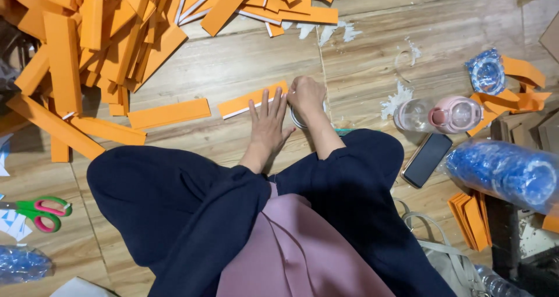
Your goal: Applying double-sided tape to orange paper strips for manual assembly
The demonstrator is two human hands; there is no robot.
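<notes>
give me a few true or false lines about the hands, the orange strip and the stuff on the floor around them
1. The left hand lies flat on a long orange card strip. True.
2. The right hand holds the green and pink scissors. False: the scissors lie untouched on the wooden floor, far to the left.
3. A black flat phone lies right of the knees. True.
4. The clear bottle with the pink lid stands upright. False: it lies on its side.

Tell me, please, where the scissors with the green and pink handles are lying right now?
In the head view, the scissors lie on the wooden floor at the far left edge, beside the person's knee and above a crumpled blue plastic bag.
</notes>
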